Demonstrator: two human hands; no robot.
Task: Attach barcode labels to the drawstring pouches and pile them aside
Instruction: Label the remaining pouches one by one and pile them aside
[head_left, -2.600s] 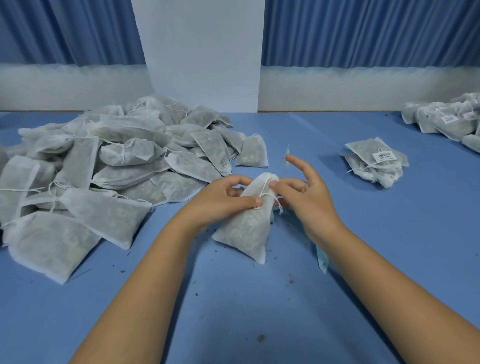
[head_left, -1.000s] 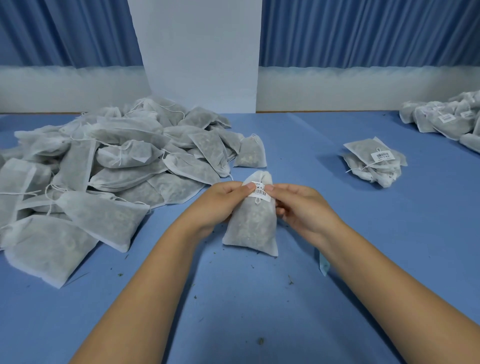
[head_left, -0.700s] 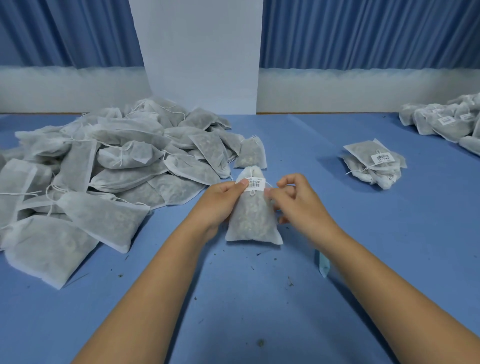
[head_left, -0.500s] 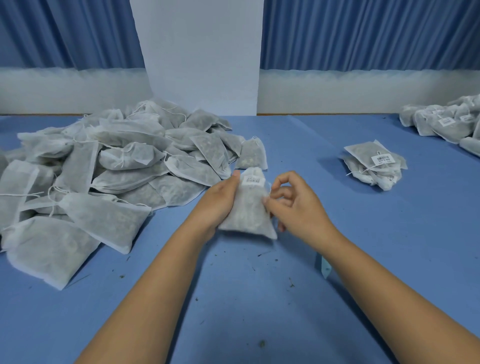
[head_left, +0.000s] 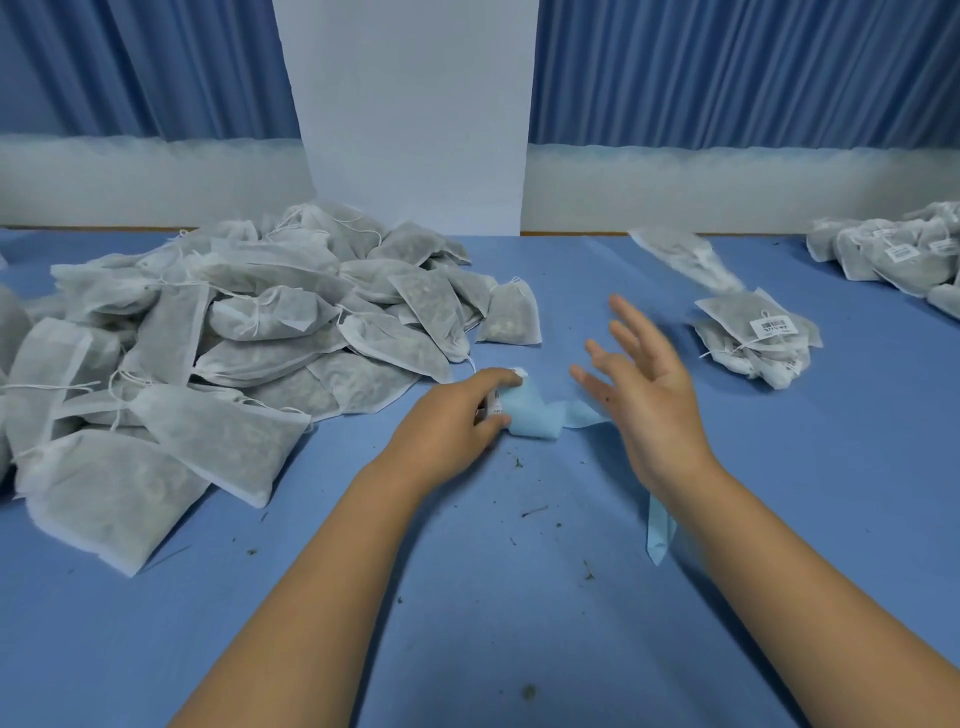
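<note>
Item 1. Drawstring pouch (head_left: 685, 260): recorded as a blurred streak just behind the small stack, gripped by neither hand. Whether it touches the table cannot be told.

Item 2. Small stack (head_left: 753, 353) of filled pouches, set on the right half of the table. A white barcode label (head_left: 772, 326) is borne on the top pouch.

Item 3. Right hand (head_left: 644, 384): held between the label roll and the small stack, fingers straight and spread. Nothing is held.

Item 4. Left hand (head_left: 457, 415): fingers curled round a light-blue label roll (head_left: 535, 418) resting on the table. A white scrap is seen at the index fingertip.

Item 5. Backing strip (head_left: 657, 535): light blue, run from the roll under the right wrist, its end lying beside the right forearm.

Item 6. Large heap (head_left: 234, 338) of pouches, piled at the left, no labels seen.

Item 7. Far pile (head_left: 893, 254) of labelled pouches, at the right edge.

Item 8. Table (head_left: 467, 623): covered in blue, scattered with dark crumbs.

Item 9. White panel (head_left: 410, 114) and blue curtain (head_left: 727, 67), behind the table.
</note>
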